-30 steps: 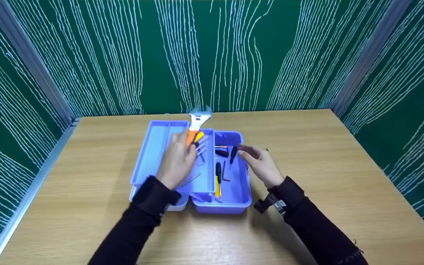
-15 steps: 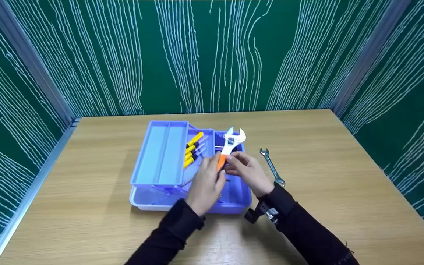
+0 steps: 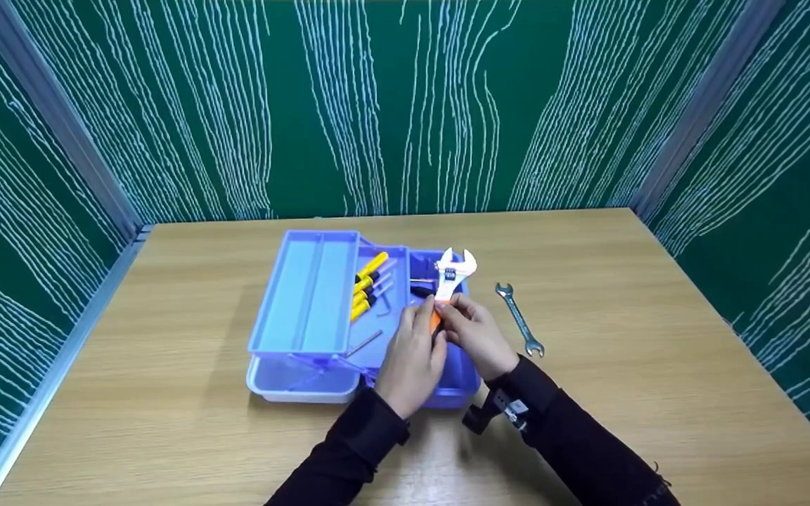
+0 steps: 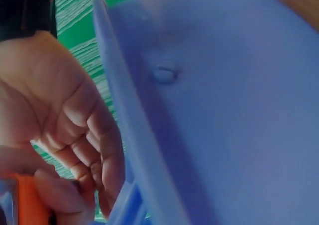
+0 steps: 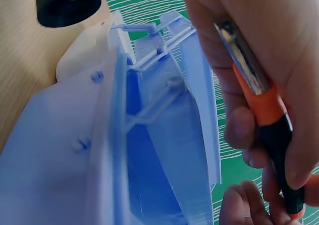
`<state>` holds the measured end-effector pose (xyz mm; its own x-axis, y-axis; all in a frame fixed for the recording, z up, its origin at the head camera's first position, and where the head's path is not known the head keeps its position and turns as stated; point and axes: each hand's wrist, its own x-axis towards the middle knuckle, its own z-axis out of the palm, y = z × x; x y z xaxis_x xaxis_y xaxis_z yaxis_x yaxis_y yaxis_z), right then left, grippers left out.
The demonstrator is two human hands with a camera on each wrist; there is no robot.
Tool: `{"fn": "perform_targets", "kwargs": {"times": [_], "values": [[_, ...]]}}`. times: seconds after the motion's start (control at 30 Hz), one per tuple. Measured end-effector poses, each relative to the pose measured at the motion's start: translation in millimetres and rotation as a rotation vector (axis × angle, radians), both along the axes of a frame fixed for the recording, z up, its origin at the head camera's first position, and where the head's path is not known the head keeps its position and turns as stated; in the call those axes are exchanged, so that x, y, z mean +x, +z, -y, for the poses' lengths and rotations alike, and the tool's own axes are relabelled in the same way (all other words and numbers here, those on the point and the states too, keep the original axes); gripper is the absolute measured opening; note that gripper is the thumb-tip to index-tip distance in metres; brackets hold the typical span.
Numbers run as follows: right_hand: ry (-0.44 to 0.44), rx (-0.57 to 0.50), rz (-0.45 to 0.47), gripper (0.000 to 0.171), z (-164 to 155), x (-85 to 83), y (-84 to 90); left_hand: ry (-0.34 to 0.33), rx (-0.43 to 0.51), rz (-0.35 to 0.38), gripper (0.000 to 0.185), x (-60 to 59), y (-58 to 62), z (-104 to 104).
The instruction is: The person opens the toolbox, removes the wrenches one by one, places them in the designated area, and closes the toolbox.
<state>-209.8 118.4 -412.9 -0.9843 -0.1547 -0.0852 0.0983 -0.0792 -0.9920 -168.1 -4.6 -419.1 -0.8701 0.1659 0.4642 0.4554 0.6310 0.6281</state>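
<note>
Both hands together on wrench [image 3: 450, 281]: left hand [image 3: 412, 358] and right hand [image 3: 475, 337] grip its handle over toolbox [image 3: 405, 393] right half; I'd secure one grip before the other lets go

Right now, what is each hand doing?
Left hand: holds the adjustable wrench by its orange handle.
Right hand: grips the same handle.

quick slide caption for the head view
Both hands, left hand and right hand, hold an orange-handled adjustable wrench above an open blue toolbox.

Both hands [image 3: 440, 341] together, fingers [image 5: 279, 51] curled.
</note>
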Motion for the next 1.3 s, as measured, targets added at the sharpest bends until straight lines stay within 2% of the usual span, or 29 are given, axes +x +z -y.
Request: {"fn": "perform_targets", "kwargs": {"times": [0.17, 0.33, 0.6, 0.7, 0.8, 0.9, 1.0, 1.13, 1.3], "values": [[0.023, 0.008, 0.011, 0.012, -7.3, -2.2, 1.9, -0.05, -0.039, 0.025, 0.052, 2.0, 5.2, 6.1], [0.055, 0.004, -0.002, 0.012, -19.2, -7.4, 5.6, -0.067, -0.084, -0.021, 0.053, 5.3, 16.0, 21.6], [0.03, -0.039, -0.001, 0.013, -54.7, -19.8, 8.7, 0.069, -0.12, -0.167, 0.051, 7.1, 30.9, 72.2], [0.022, -0.076, -0.001, 0.014, -73.7, -25.8, 8.9, 0.134, -0.141, -0.205, 0.051, 5.3, 34.1, 96.8], [0.008, -0.062, -0.008, 0.013, -94.3, -31.0, 10.4, 0.206, -0.163, -0.216, 0.049, 2.3, 37.4, 121.1], [-0.001, 0.006, -0.018, 0.011, -114.9, -36.0, 12.8, 0.267, -0.165, -0.174, 0.049, -1.4, 39.2, 143.6], [-0.01, 0.073, -0.028, 0.012, -134.2, -40.7, 13.9, 0.307, -0.147, -0.085, 0.05, -5.3, 38.4, 162.5], [-0.041, 0.138, -0.033, 0.013, -157.6, -46.6, 10.7, 0.335, -0.111, 0.044, 0.049, -9.0, 35.8, 179.4], [-0.103, 0.265, -0.011, 0.016, -181.3, -52.8, 0.2, 0.333, -0.088, 0.158, 0.047, -10.3, 30.2, 190.3]]}}
